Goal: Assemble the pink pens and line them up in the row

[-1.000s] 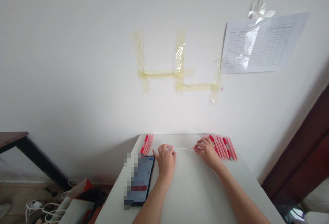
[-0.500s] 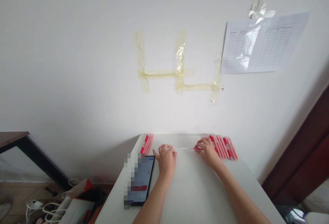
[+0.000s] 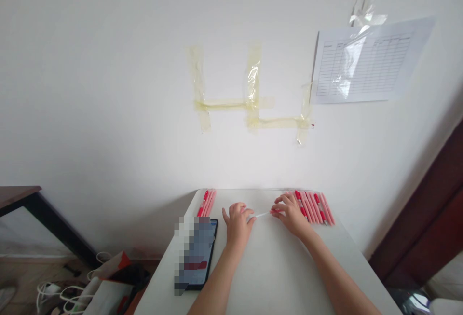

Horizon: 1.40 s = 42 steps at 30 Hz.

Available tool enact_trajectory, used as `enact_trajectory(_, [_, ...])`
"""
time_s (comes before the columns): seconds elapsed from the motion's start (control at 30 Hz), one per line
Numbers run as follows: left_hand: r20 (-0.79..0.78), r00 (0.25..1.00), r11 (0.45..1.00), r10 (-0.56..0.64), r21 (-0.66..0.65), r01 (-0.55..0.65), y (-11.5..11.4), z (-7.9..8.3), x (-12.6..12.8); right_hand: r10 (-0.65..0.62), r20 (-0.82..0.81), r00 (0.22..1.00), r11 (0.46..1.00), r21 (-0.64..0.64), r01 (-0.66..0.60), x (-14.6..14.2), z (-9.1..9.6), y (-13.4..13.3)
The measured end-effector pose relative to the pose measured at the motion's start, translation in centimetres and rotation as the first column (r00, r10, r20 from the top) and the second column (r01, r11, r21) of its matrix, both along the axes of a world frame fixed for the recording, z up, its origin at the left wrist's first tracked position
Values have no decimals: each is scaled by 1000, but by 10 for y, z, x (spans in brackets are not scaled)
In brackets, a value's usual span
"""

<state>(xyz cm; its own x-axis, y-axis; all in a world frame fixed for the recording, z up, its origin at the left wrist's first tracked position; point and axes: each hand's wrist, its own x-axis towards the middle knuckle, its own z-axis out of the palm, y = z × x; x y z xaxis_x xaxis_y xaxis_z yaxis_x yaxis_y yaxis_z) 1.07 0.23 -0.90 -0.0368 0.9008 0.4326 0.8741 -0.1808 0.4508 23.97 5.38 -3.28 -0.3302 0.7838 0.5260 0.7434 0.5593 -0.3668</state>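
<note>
Both my hands rest on a white table (image 3: 275, 271) near its far edge. My left hand (image 3: 238, 223) is curled, its fingers closed around the near end of a thin white refill (image 3: 261, 214). My right hand (image 3: 291, 213) pinches the refill's other, red-tipped end. The refill slants slightly between the two hands. Just right of my right hand lies a row of several pink pens (image 3: 315, 207). A smaller group of pink pens (image 3: 206, 202) lies left of my left hand.
A phone (image 3: 197, 253) with a lit screen lies at the table's left edge. Yellowed tape strips (image 3: 253, 98) and a printed sheet (image 3: 365, 61) hang on the wall behind. A dark desk (image 3: 21, 197), bags and cables (image 3: 72, 291) are on the floor at left.
My left hand has shifted a little right and closed on the refill's near end; the refill now tilts, and my right hand has moved slightly toward the left.
</note>
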Motion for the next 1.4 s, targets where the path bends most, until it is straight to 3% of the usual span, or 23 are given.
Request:
enact_trajectory(0.43, [-13, 1000, 999, -23, -43, 22, 0, 0, 1, 6, 7, 1000, 1000, -5, -6, -2, 2, -1])
enact_trajectory(0.9, [-16, 993, 992, 118, -34, -119, 0, 1, -2, -149, -36, 988, 985, 88, 151, 5, 2, 1])
enact_trajectory(1.4, [-81, 991, 988, 111, -102, -119, -1, -1, 1, -113, -30, 993, 992, 57, 115, 4, -6, 6])
